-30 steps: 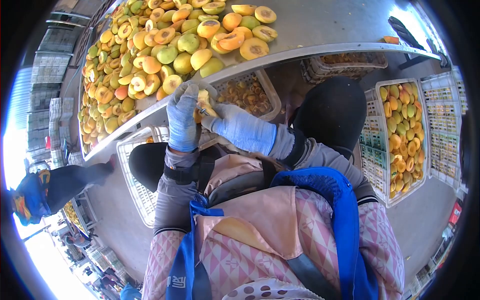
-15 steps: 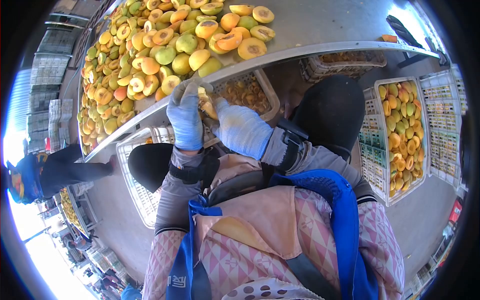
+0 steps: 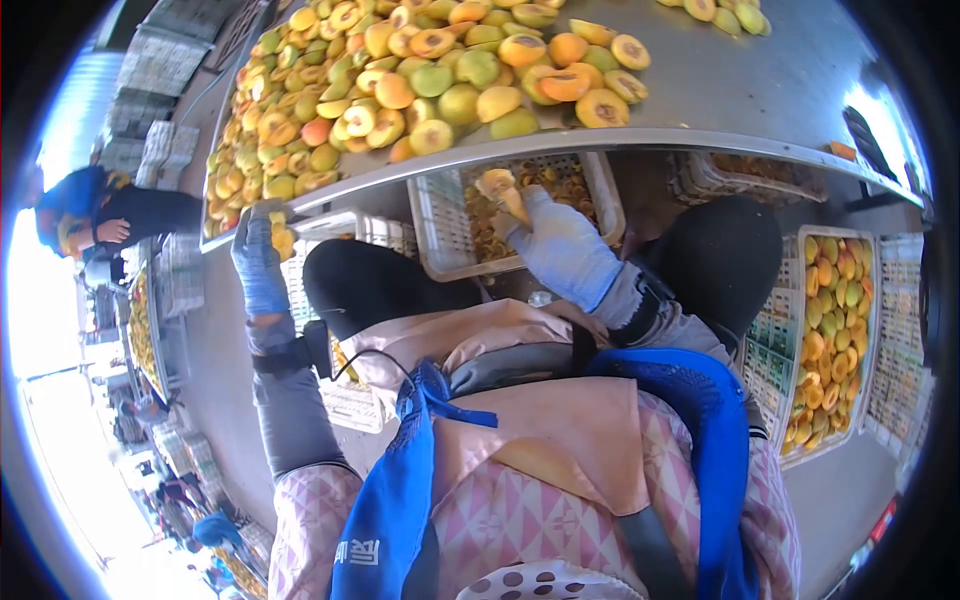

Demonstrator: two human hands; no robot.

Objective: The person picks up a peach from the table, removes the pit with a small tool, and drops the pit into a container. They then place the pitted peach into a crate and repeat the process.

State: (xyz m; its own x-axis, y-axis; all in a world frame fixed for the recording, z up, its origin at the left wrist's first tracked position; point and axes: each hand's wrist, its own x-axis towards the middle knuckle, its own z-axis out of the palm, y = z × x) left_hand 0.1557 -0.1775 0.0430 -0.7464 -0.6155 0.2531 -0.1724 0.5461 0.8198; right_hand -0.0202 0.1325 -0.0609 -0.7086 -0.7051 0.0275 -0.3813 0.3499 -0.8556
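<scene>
My left hand, in a blue-grey knit glove, is at the table's near edge on the left. Its fingers are closed on a yellow peach half, mostly covered by the glove. My right hand, gloved alike, is closed over a crate of brown scraps under the table edge. From its fingers sticks a short orange-tan piece with a pale rounded end; I cannot tell what it is. A large heap of halved peaches, some showing pits, covers the left of the metal table.
A white crate of peach halves stands on the floor at my right, beside other crates. Another white crate is below the table by my left knee. A person stands at the far left. Several peach halves lie at the table's back.
My hands were together at the table edge and have parted. The left, with a peach half, has moved left; the right is over the scrap crate. My view has shifted.
</scene>
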